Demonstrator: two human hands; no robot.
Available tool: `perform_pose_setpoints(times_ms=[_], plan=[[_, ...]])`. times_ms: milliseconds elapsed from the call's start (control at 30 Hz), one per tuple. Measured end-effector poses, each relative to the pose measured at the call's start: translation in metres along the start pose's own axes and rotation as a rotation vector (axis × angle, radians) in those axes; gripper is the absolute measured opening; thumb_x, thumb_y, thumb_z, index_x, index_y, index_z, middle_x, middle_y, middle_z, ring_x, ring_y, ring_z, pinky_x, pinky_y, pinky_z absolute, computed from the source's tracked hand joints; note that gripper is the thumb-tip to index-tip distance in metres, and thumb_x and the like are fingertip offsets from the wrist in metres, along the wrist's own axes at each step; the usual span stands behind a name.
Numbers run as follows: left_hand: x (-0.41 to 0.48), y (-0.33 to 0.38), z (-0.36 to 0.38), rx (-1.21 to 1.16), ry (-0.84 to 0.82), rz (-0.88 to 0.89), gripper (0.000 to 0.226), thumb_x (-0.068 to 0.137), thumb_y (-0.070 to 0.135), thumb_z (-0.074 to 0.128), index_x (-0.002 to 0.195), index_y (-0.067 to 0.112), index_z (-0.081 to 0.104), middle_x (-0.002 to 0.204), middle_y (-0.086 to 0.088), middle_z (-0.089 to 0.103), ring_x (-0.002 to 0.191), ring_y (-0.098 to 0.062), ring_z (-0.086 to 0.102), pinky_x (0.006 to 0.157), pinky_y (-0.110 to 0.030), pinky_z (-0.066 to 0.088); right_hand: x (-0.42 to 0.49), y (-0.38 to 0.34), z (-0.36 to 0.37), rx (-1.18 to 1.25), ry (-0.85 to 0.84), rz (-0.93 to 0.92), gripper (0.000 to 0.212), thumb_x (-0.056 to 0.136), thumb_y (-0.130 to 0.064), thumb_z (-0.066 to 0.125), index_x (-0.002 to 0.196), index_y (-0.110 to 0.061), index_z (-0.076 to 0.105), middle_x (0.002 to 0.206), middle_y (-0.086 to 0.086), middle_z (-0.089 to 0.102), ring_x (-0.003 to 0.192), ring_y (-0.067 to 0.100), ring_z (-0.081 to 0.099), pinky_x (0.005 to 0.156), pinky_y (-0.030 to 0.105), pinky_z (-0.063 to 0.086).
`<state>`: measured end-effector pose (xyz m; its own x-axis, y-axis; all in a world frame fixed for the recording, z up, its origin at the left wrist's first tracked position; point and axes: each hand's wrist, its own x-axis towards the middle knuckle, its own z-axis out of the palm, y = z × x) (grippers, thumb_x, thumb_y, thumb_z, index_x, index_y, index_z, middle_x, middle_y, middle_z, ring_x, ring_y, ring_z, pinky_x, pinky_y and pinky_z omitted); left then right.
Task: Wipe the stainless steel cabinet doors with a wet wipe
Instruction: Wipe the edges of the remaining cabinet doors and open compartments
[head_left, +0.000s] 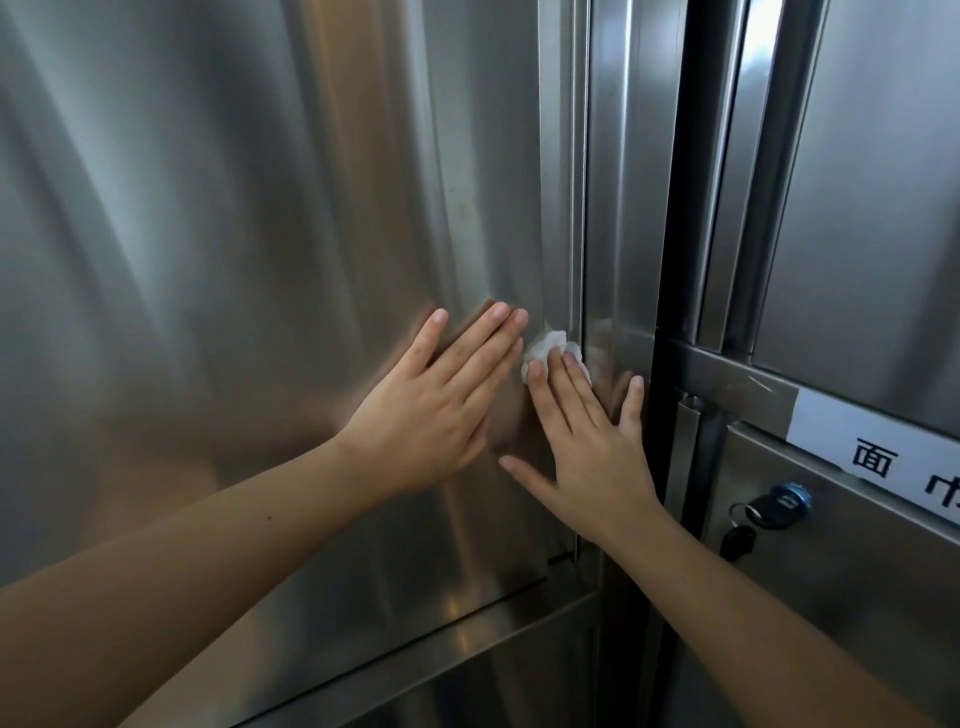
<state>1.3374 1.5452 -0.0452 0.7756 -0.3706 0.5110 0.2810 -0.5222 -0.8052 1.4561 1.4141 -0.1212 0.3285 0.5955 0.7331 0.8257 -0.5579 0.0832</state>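
**Wipe at the right edge of the big door, most of the job unreadable**

The wet wipe (541, 352) was bunched small and lay against the left cabinet door (234, 234), right at that door's right edge where the panel meets its vertical frame, well above the door's bottom edge. The steel showed only reflections and no clear damp trail, so how much of the panel had been covered could not be told. By my reading the work was somewhere in this first door. The upper right door (878, 197) and the lower right door (857, 582), with its paper label (878, 447) and keys (763, 512) in the lock, looked left to do.

The right hand (592, 441) was spread flat, unclenched. Its straight index and middle fingers pressed the wipe to the metal, and thumb and little finger were splayed wide. The left hand (431, 410) lay flat on the same door just beside it, fingers together and straight, grasping nothing. Both forearms reached up from the lower frame.
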Motion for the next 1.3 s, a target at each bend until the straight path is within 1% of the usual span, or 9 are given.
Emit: perform_pose_setpoints(times_ms=[233, 300, 433, 667, 767, 967, 1100, 1200, 1300], plan=[[-0.004, 0.006, 0.002, 0.049, -0.026, 0.045, 0.059, 0.092, 0.031, 0.025, 0.142, 0.001, 0.029, 0.15, -0.015, 0.025, 0.139, -0.028, 0.023, 0.11, -0.049, 0.012, -0.009, -0.003, 0.006, 0.038, -0.003, 0.011, 0.077, 0.086, -0.061, 0.03, 0.145, -0.013, 0.017, 0.15, 0.01, 0.02, 0.138, 0.025, 0.027, 0.102, 0.063, -0.001], [-0.004, 0.006, 0.002, 0.063, -0.025, 0.044, 0.059, 0.092, 0.031, 0.026, 0.143, 0.001, 0.03, 0.151, -0.015, 0.025, 0.139, -0.028, 0.023, 0.11, -0.049, 0.012, -0.011, -0.003, 0.006, 0.037, -0.011, 0.01, 0.077, 0.085, -0.061, 0.03, 0.144, -0.013, 0.02, 0.15, 0.01, 0.022, 0.137, 0.025, 0.029, 0.101, 0.063, 0.001], [-0.004, 0.006, 0.002, 0.068, -0.016, 0.043, 0.06, 0.091, 0.031, 0.028, 0.142, 0.0, 0.032, 0.15, -0.015, 0.025, 0.139, -0.028, 0.023, 0.11, -0.049, 0.012, -0.018, -0.003, 0.008, 0.041, -0.009, 0.001, 0.075, 0.085, -0.06, 0.032, 0.141, -0.01, 0.026, 0.146, 0.013, 0.036, 0.132, 0.026, 0.039, 0.1, 0.064, 0.007], [-0.004, 0.008, 0.002, 0.064, -0.016, 0.046, 0.06, 0.09, 0.029, 0.029, 0.142, 0.0, 0.031, 0.151, -0.015, 0.024, 0.14, -0.027, 0.023, 0.11, -0.049, 0.014, -0.051, -0.003, 0.025, 0.02, -0.158, -0.02, 0.075, 0.085, -0.06, 0.032, 0.141, -0.01, 0.035, 0.145, 0.013, 0.038, 0.132, 0.025, 0.04, 0.101, 0.062, 0.011], [-0.005, 0.007, 0.002, 0.072, -0.025, 0.066, 0.06, 0.09, 0.029, 0.028, 0.143, 0.001, 0.03, 0.151, -0.015, 0.024, 0.14, -0.027, 0.022, 0.11, -0.048, 0.013, -0.055, -0.003, 0.028, 0.007, -0.186, -0.017, 0.074, 0.086, -0.06, 0.031, 0.14, -0.01, 0.038, 0.144, 0.014, 0.04, 0.132, 0.025, 0.041, 0.1, 0.062, 0.012], [-0.006, 0.008, 0.002, 0.067, -0.042, 0.085, 0.059, 0.092, 0.029, 0.025, 0.144, 0.001, 0.028, 0.152, -0.015, 0.021, 0.14, -0.027, 0.02, 0.111, -0.047, 0.012, -0.051, -0.002, 0.026, 0.005, -0.12, -0.044, 0.073, 0.087, -0.06, 0.031, 0.141, -0.011, 0.035, 0.145, 0.015, 0.039, 0.134, 0.028, 0.036, 0.1, 0.062, 0.011], [-0.007, 0.008, 0.003, 0.072, -0.027, 0.084, 0.059, 0.092, 0.03, 0.026, 0.144, 0.0, 0.027, 0.152, -0.016, 0.021, 0.14, -0.028, 0.02, 0.111, -0.048, 0.01, -0.039, -0.004, 0.026, 0.028, -0.044, -0.041, 0.074, 0.087, -0.06, 0.032, 0.143, -0.011, 0.029, 0.144, 0.017, 0.039, 0.135, 0.03, 0.034, 0.101, 0.063, 0.005], [-0.007, 0.008, 0.004, 0.069, -0.028, 0.078, 0.06, 0.093, 0.03, 0.027, 0.144, 0.0, 0.027, 0.152, -0.015, 0.021, 0.14, -0.027, 0.02, 0.112, -0.048, 0.009, -0.041, -0.005, 0.032, 0.043, -0.062, -0.032, 0.075, 0.086, -0.059, 0.033, 0.143, -0.01, 0.024, 0.144, 0.018, 0.038, 0.134, 0.03, 0.036, 0.102, 0.062, 0.004], [-0.007, 0.009, 0.005, 0.077, -0.028, 0.074, 0.06, 0.093, 0.03, 0.026, 0.145, 0.0, 0.026, 0.152, -0.015, 0.021, 0.141, -0.027, 0.019, 0.111, -0.048, 0.01, -0.057, -0.005, 0.041, 0.049, -0.115, -0.034, 0.075, 0.086, -0.059, 0.034, 0.142, -0.009, 0.028, 0.143, 0.018, 0.041, 0.132, 0.03, 0.039, 0.101, 0.063, 0.007]])
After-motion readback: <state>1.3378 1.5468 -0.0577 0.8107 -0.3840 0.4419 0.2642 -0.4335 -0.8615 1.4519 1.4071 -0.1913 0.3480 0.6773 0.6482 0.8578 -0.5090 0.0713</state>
